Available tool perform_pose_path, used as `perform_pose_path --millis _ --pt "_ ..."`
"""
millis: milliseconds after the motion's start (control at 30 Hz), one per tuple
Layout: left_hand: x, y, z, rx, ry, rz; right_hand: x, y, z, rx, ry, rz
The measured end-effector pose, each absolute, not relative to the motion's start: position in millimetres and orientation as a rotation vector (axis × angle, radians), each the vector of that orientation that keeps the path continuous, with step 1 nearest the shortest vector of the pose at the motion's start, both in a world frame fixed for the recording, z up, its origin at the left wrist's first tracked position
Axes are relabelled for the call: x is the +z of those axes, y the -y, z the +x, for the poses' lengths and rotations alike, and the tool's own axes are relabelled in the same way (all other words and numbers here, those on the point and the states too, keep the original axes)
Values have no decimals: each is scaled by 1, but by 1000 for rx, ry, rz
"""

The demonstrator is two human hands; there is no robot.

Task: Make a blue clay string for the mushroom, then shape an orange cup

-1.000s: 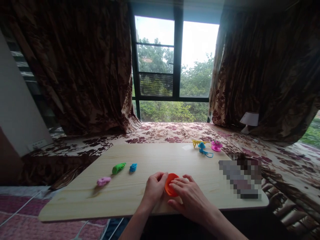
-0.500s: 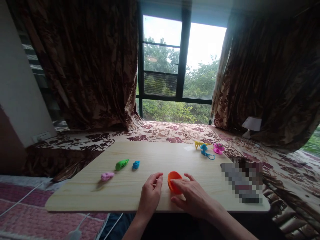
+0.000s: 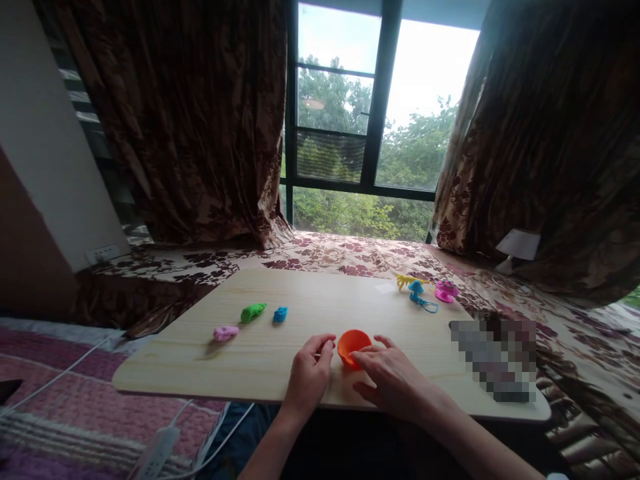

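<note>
An orange bowl [image 3: 356, 343] sits near the front middle of the light wooden table, its hollow facing up towards me. My right hand [image 3: 393, 377] is at its right side, fingers spread, with fingertips over the near rim; the thumb stays apart from the bowl. Just left of the bowl, my left hand [image 3: 311, 373] rests with loosely curled fingers and a gap at the thumb. I see nothing held in it. Off to the left lie a green modelled piece [image 3: 253, 313], a small blue piece [image 3: 281, 314] and a pink piece [image 3: 225, 333].
At the table's [image 3: 175, 380] far right stand a yellow figure [image 3: 409, 282], a blue mushroom-like figure [image 3: 416, 291] with a loop, and a pink figure [image 3: 446, 291]. A pixelated dark object [image 3: 493, 363] lies by the right edge. A power strip [image 3: 159, 453] is below left.
The view has shifted, so the scene sits a little higher and further right. The orange bowl looks less tilted and rounder. Both hands stay beside it.
</note>
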State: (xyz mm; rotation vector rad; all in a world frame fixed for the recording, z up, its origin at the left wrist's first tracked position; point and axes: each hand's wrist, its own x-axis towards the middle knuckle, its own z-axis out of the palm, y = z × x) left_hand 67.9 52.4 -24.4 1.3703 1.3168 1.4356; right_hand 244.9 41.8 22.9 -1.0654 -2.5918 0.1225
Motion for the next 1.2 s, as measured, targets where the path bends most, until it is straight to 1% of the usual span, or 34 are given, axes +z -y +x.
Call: perform_pose_path --millis 67,133,233,333,467,600,800,1000,1200 --pt "-24 -52 66 1442 -1313 1344 24 -46 246 166 2580 -1057" --pt "-22 -50 64 1456 -1306 1316 27 -49 248 321 2473 -1057" --pt "-17 -40 64 1487 -1257 1200 34 -48 251 827 2126 -955" --pt "-5 -27 68 1461 -1015 972 41 -41 251 1324 1766 -733" --pt "13 -13 76 1258 -576 718 43 -30 250 1607 1470 -578" --pt "21 -6 80 1156 -509 626 38 -25 250 1718 1291 -507" --pt "29 6 83 1113 -421 606 33 -23 251 1812 1211 -480" --pt "24 1 87 1109 -450 568 29 -24 253 1840 1189 -457" --pt "29 2 90 1064 -416 547 22 -26 254 1858 1165 -511"
